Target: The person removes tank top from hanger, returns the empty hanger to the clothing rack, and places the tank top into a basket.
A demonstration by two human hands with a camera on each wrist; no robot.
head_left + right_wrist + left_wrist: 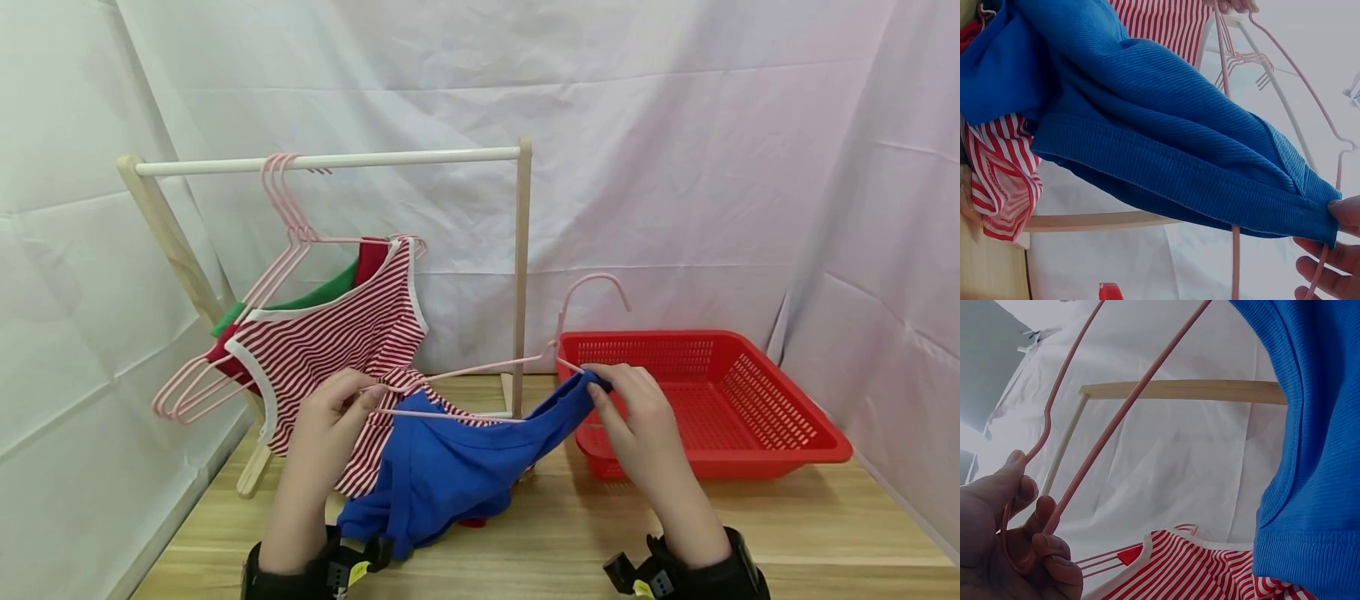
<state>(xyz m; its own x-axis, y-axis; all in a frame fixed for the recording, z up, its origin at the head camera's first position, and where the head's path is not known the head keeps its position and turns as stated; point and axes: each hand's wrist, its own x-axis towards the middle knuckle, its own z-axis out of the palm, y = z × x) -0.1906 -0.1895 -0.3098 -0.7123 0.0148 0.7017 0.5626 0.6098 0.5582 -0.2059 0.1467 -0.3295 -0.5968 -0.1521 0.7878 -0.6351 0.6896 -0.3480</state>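
Note:
My left hand (327, 427) grips one end of a pink clothes hanger (487, 366), whose hook points up to the right. In the left wrist view, fingers and thumb curl round the hanger's bent end, and no cloth covers that end. A blue ribbed tank top (450, 471) hangs from the hanger's other side, its lower part sagging near the table. My right hand (639, 421) pinches the top's strap together with the hanger's right arm. In the right wrist view, the hanger's lower bar passes behind the blue cloth (1147, 125) and comes out beneath it.
A rack with a white rail (420, 158) and wooden posts stands behind on the left. It bears several pink hangers with a red-and-white striped top (337, 333) and a green garment (330, 289). On the right sits a red plastic basket (813, 450) on the wooden table (750, 525).

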